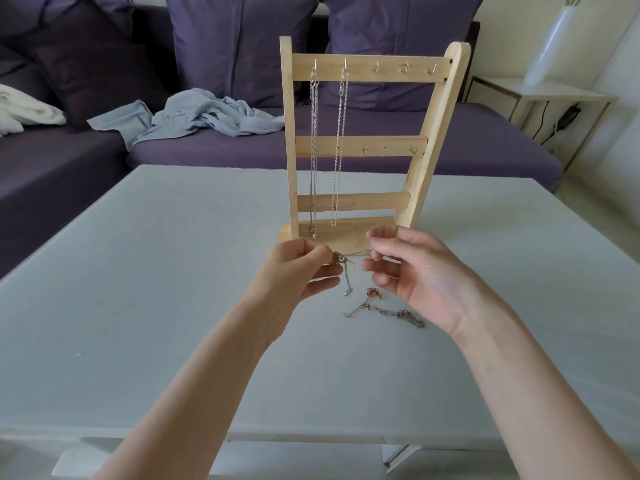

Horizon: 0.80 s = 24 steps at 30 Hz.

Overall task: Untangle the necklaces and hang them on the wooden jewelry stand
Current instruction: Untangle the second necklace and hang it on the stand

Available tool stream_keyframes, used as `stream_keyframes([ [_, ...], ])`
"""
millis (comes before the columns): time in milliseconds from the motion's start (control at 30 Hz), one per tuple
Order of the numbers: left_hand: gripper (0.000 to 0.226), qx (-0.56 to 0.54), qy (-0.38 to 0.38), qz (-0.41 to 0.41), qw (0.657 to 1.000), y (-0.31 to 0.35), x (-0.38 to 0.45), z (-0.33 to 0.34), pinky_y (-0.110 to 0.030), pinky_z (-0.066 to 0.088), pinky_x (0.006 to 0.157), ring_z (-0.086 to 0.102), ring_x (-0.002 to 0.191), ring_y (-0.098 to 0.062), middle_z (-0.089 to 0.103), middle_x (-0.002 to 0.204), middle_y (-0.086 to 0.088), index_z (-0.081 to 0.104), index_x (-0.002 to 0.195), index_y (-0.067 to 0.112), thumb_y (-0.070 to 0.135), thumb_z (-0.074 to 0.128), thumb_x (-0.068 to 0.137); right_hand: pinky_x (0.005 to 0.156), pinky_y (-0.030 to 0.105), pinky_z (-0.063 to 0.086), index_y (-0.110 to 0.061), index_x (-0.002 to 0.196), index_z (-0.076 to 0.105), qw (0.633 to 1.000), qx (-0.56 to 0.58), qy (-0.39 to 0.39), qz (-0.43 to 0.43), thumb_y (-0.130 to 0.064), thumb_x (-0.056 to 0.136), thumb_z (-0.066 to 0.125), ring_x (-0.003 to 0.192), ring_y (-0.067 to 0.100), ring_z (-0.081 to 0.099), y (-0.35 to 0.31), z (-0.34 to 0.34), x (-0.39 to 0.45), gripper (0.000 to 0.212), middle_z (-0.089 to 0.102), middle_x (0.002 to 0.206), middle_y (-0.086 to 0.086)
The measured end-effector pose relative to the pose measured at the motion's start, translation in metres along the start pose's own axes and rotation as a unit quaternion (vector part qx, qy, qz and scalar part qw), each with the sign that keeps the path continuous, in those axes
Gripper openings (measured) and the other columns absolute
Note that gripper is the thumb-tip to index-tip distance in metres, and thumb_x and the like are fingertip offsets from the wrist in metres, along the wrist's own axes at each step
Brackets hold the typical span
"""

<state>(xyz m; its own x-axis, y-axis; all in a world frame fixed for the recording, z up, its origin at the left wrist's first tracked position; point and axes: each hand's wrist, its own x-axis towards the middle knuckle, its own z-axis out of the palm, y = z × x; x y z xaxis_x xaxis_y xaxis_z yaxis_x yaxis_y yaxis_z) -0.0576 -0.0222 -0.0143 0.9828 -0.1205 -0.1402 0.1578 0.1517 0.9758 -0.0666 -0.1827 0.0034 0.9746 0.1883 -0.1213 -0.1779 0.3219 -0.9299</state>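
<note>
A wooden jewelry stand (360, 147) stands upright on the grey table (138, 271). Two silver necklaces hang from its top rail: one (313, 150) on the leftmost hook, one (339, 150) on the second hook. Just in front of the stand's base, my left hand (298, 271) and my right hand (415, 271) pinch a thin silver necklace (346, 268) between them, held above the table. Its tangled end with a small pendant dangles below my left fingers. A rose-gold and silver tangle of chain (384, 308) lies on the table under my right hand.
A purple sofa (381, 143) with cushions runs behind the table, with a crumpled light-blue cloth (201, 116) and a white blanket (24, 112) on it. A white side table (540, 95) with a tall white vase (550, 46) stands at the far right.
</note>
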Motion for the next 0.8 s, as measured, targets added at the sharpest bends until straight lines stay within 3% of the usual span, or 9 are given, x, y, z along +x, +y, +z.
stream_keyframes([
  [100,0.008,-0.029,-0.006,-0.016,0.999,0.003,0.000,-0.002,-0.016,0.050,0.057,0.059,0.059,-0.005,0.059,0.075,-0.001,0.056,0.084,0.005,0.005,0.050,0.090,0.045,0.017,0.042,-0.008,0.085,0.058,1.000,0.008,-0.003,-0.005,0.001,0.087,0.054,0.054,0.012,0.054,0.001,0.000,0.001,0.010,0.052,0.064,0.001],
  [267,0.016,0.113,0.022,0.031,0.993,0.000,-0.002,0.000,-0.016,0.052,0.060,0.050,0.056,-0.005,0.051,0.069,-0.001,0.053,0.071,0.010,0.003,0.054,0.086,0.056,0.018,0.050,-0.008,0.085,0.057,0.999,0.019,0.018,-0.020,0.005,0.086,0.054,0.066,0.015,0.065,0.002,0.003,0.002,0.013,0.058,0.061,0.000],
  [433,0.018,0.191,0.002,0.058,0.980,-0.001,-0.002,0.002,-0.014,0.052,0.061,0.050,0.054,0.000,0.054,0.063,0.006,0.061,0.072,0.015,0.002,0.056,0.084,0.045,0.017,0.041,-0.009,0.085,0.057,0.999,0.004,0.041,-0.025,0.004,0.087,0.054,0.055,0.013,0.059,0.000,0.002,0.001,0.013,0.055,0.060,-0.001],
  [600,0.017,0.282,0.018,0.079,0.956,-0.004,-0.001,0.004,-0.023,0.051,0.068,0.052,0.052,0.001,0.056,0.055,0.013,0.065,0.070,0.017,0.007,0.058,0.081,0.039,0.017,0.031,-0.010,0.086,0.058,0.996,-0.068,0.033,-0.040,0.002,0.086,0.054,0.049,0.011,0.048,-0.001,0.001,0.000,0.012,0.051,0.060,0.000],
  [667,0.019,0.220,0.021,0.053,0.974,-0.002,-0.002,0.004,-0.021,0.053,0.067,0.053,0.057,-0.002,0.056,0.062,0.008,0.062,0.070,0.013,0.007,0.052,0.086,0.039,0.016,0.030,-0.010,0.088,0.058,0.995,-0.083,0.018,-0.042,0.001,0.087,0.054,0.047,0.010,0.044,-0.002,0.002,-0.001,0.011,0.052,0.058,-0.001],
  [733,0.023,0.082,-0.008,-0.012,0.997,0.003,-0.004,0.004,-0.019,0.053,0.061,0.052,0.061,-0.006,0.056,0.069,0.003,0.057,0.071,0.011,0.006,0.045,0.090,0.039,0.016,0.030,-0.010,0.088,0.059,0.994,-0.099,0.011,-0.043,0.000,0.087,0.054,0.047,0.010,0.043,-0.004,0.001,-0.003,0.011,0.054,0.059,-0.001],
  [800,0.022,-0.065,-0.051,-0.080,0.993,0.008,-0.005,0.003,-0.019,0.050,0.054,0.050,0.058,-0.010,0.054,0.068,-0.001,0.054,0.073,0.009,0.004,0.041,0.090,0.041,0.016,0.031,-0.010,0.088,0.060,0.991,-0.127,0.013,-0.045,-0.001,0.088,0.055,0.048,0.010,0.043,-0.005,0.002,-0.004,0.011,0.055,0.059,0.000],
])
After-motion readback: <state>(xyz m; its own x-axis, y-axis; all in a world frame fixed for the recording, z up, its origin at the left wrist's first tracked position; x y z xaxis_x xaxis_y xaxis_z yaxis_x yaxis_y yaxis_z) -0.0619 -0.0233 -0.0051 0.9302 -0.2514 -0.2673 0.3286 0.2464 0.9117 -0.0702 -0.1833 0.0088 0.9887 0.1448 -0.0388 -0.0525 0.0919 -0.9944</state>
